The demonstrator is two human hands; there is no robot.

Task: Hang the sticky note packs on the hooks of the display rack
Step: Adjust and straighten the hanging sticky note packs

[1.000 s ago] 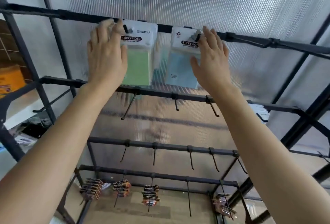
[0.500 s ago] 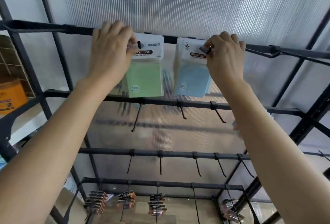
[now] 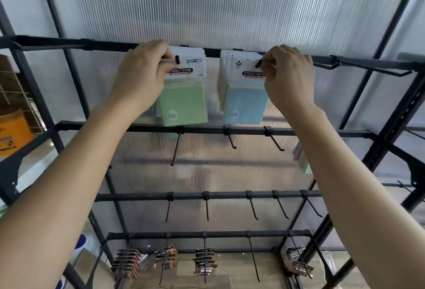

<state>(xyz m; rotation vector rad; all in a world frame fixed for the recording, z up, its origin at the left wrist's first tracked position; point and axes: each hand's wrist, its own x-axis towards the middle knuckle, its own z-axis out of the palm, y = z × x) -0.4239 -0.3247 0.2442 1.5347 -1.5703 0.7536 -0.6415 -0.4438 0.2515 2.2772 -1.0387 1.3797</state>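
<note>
Two stacks of sticky note packs hang from the top bar (image 3: 46, 44) of the black display rack. The green packs (image 3: 184, 100) hang on the left hook (image 3: 177, 60), whose black tip pokes through the header card. The blue packs (image 3: 246, 102) hang on the right hook (image 3: 258, 64). My left hand (image 3: 142, 74) grips the left edge of the green pack's header, fingers curled. My right hand (image 3: 287, 77) pinches the right edge of the blue pack's header beside the hook tip. Several packs sit behind each front one.
Bare hooks stick out from the second bar (image 3: 322, 132) and third bar (image 3: 138, 196). Battery cards (image 3: 204, 263) hang on the bottom row. More coloured notes (image 3: 301, 157) show behind my right forearm. An orange box (image 3: 13, 132) sits at the left.
Both hands went from flat against the packs to curled, gripping the header cards at the hooks. The view tilted up slightly, so the packs sit lower in frame.
</note>
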